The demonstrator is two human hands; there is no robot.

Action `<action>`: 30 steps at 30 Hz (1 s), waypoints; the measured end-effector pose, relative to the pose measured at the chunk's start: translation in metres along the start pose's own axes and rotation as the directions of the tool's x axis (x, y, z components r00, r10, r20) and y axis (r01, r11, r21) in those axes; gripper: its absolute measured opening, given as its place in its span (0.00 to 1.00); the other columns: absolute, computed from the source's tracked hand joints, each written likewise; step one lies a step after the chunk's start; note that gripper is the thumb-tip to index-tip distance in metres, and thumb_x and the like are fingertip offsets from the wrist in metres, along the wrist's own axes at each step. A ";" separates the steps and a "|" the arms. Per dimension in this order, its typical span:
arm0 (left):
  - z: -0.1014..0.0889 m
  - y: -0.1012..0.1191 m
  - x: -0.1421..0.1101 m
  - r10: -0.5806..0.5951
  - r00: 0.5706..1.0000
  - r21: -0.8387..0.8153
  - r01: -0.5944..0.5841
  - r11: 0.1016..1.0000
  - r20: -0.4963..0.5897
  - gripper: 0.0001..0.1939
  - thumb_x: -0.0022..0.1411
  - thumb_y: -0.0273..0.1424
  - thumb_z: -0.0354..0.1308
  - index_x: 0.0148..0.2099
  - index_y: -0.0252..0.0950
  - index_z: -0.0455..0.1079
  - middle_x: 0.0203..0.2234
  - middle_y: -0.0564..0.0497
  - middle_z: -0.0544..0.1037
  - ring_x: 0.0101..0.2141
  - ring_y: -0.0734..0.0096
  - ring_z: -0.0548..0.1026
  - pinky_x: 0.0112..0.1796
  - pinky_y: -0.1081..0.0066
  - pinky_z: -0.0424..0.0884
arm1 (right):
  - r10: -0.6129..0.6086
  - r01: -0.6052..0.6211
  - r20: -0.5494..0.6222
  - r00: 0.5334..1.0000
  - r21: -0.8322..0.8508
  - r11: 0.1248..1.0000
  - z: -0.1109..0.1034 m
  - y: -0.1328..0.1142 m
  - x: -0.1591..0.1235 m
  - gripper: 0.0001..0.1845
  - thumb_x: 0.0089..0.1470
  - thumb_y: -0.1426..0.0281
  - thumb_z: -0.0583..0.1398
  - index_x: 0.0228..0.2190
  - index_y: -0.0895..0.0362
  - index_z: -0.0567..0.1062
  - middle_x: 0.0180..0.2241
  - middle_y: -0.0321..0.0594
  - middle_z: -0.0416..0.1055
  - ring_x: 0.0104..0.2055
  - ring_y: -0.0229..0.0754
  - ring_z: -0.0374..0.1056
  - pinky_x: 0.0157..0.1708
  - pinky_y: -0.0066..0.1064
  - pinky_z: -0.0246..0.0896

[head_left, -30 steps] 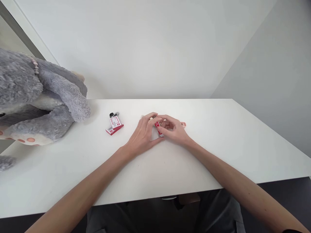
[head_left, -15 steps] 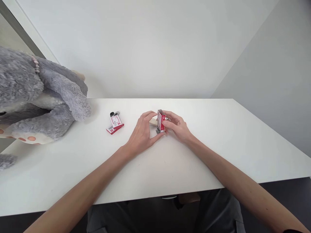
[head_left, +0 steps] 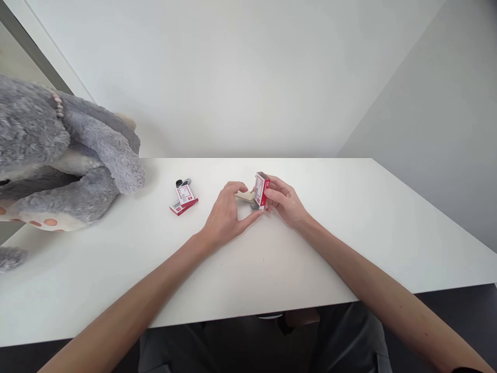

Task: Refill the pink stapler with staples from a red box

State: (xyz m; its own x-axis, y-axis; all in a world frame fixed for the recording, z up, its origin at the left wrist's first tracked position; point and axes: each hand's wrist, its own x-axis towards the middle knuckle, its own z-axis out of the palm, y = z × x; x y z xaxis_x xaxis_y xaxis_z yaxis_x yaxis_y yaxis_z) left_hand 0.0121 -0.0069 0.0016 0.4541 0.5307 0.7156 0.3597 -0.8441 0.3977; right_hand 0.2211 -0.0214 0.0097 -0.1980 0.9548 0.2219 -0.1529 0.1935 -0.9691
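Observation:
A small red-and-white cardboard box (head_left: 260, 188) stands upright between the thumb and fingers of my right hand (head_left: 286, 201), slightly tilted. Its top end looks open. My left hand (head_left: 227, 215) rests on the table to the left, its thumb and index finger spread wide in a C shape. The thumb tip is close to the box's lower edge; whether it touches cannot be made out. By the left index finger is a flat beige piece (head_left: 244, 196). Below the box shows a small grey item (head_left: 254, 205), too small to name, partly hidden.
Two similar red-and-white boxes (head_left: 185, 196) lie overlapping on the white table (head_left: 252, 274), with small black and grey items (head_left: 184, 182) just behind them. A large grey plush toy (head_left: 73, 155) takes up the left end. A white wall (head_left: 233, 77) rises behind the table.
The box in my right hand has moved slightly up and right and turned. My left index finger has come away from it, and more of the beige piece shows.

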 end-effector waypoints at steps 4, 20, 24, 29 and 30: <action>-0.003 0.003 0.003 0.037 0.999 0.038 -0.038 0.999 0.016 0.21 0.67 0.42 0.66 0.54 0.41 0.62 0.46 0.46 0.72 0.47 0.60 0.74 0.46 0.59 0.75 | 0.013 -0.013 0.024 1.000 0.025 1.000 -0.001 -0.001 0.001 0.25 0.57 0.51 0.66 0.51 0.48 0.75 0.44 0.41 0.76 0.28 0.38 0.64 0.26 0.33 0.61; -0.007 0.004 0.005 0.091 0.992 0.061 -0.097 0.993 0.084 0.12 0.69 0.43 0.63 0.44 0.41 0.73 0.41 0.48 0.76 0.42 0.64 0.75 0.48 0.60 0.70 | 0.044 -0.047 0.019 0.999 0.161 0.986 -0.005 -0.004 0.003 0.27 0.56 0.53 0.67 0.53 0.49 0.75 0.41 0.40 0.76 0.26 0.36 0.62 0.24 0.33 0.59; -0.007 0.004 0.006 0.116 0.989 0.047 -0.121 0.992 0.092 0.10 0.70 0.41 0.63 0.45 0.41 0.73 0.41 0.49 0.77 0.42 0.65 0.76 0.47 0.61 0.70 | 0.061 -0.061 0.007 0.998 0.194 0.979 -0.006 -0.004 0.004 0.27 0.56 0.52 0.66 0.53 0.50 0.75 0.42 0.40 0.77 0.26 0.36 0.63 0.23 0.31 0.58; -0.006 0.004 0.007 0.174 0.982 0.051 -0.178 0.983 0.067 0.08 0.70 0.38 0.63 0.44 0.40 0.73 0.41 0.49 0.78 0.43 0.66 0.76 0.47 0.63 0.69 | 0.040 -0.047 0.034 0.999 0.270 0.962 -0.008 -0.003 0.005 0.23 0.57 0.54 0.66 0.50 0.50 0.77 0.40 0.37 0.76 0.23 0.33 0.60 0.22 0.30 0.59; -0.006 0.004 0.007 0.182 0.981 0.054 -0.186 0.981 0.063 0.07 0.70 0.37 0.63 0.43 0.39 0.73 0.40 0.49 0.78 0.43 0.66 0.76 0.47 0.63 0.69 | 0.039 -0.050 0.043 0.998 0.282 0.958 -0.008 -0.002 0.005 0.22 0.57 0.54 0.66 0.50 0.50 0.78 0.39 0.37 0.76 0.24 0.33 0.61 0.22 0.30 0.59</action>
State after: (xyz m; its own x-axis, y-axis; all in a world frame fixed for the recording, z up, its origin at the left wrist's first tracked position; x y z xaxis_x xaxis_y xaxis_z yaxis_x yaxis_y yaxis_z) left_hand 0.0112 -0.0070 0.0115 0.5623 0.3718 0.7387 0.3129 -0.9225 0.2262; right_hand 0.2281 -0.0151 0.0123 -0.2449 0.9512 0.1880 -0.4100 0.0741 -0.9091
